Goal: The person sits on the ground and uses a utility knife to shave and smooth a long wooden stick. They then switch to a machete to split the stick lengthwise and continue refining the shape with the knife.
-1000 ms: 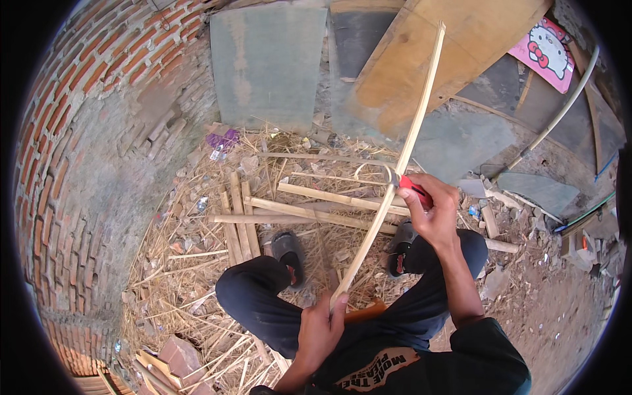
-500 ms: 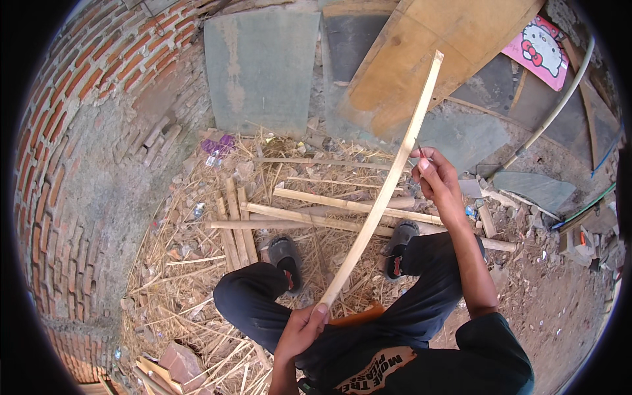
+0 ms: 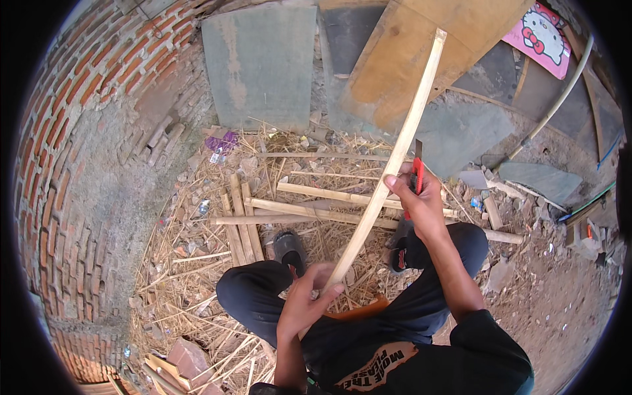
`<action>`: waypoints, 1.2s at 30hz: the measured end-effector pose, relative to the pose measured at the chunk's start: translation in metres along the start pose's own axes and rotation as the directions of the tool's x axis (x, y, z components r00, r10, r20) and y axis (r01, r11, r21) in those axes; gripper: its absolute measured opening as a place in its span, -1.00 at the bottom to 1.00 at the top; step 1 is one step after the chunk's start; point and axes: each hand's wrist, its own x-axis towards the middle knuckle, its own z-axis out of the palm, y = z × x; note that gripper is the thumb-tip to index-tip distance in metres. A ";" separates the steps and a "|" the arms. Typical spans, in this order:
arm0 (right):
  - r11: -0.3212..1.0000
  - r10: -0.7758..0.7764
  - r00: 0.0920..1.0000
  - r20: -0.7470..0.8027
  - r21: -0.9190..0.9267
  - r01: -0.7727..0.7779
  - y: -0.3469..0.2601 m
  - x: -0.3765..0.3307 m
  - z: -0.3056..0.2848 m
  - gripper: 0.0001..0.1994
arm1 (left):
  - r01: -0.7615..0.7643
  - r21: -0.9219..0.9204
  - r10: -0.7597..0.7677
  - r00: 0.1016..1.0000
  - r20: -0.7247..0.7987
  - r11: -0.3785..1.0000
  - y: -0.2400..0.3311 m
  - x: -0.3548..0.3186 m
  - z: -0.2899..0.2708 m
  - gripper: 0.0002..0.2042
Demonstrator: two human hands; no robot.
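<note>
Bamboo strip (image 3: 388,171) running diagonally from frame centre to upper right, left hand (image 3: 304,304) clamped round its lower end, right hand (image 3: 421,204) gripping a red utility knife (image 3: 416,178) against its middle.

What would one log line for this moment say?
left hand: grips lower end of bamboo strip | right hand: holds red knife against strip | strip: tilted up and away | ground: straw, cut bamboo pieces

Left hand (image 3: 304,304) and right hand (image 3: 418,201) hold bamboo strip (image 3: 388,174); right also grips red knife (image 3: 416,176)
</note>
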 end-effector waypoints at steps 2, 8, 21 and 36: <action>1.000 0.007 1.000 -0.002 -0.002 -0.007 -0.002 0.000 0.004 -0.74 | -0.022 0.071 0.025 0.999 -0.039 0.997 0.005 0.007 0.013 -0.71; 0.958 -0.270 0.959 0.090 -0.074 0.277 -0.001 -0.002 0.003 -0.69 | 0.090 -0.133 -0.107 0.986 -0.127 0.987 0.026 0.016 0.031 -0.82; 0.493 -0.532 0.668 0.520 -0.452 0.744 0.017 -0.054 0.004 -0.67 | -0.027 0.083 0.051 0.951 -0.306 0.996 0.047 0.030 0.028 -0.80; 0.482 -0.530 0.690 0.493 -0.494 0.724 -0.001 -0.053 0.010 -0.67 | 0.069 0.139 -0.012 0.926 -0.377 0.988 0.060 0.026 0.033 -0.84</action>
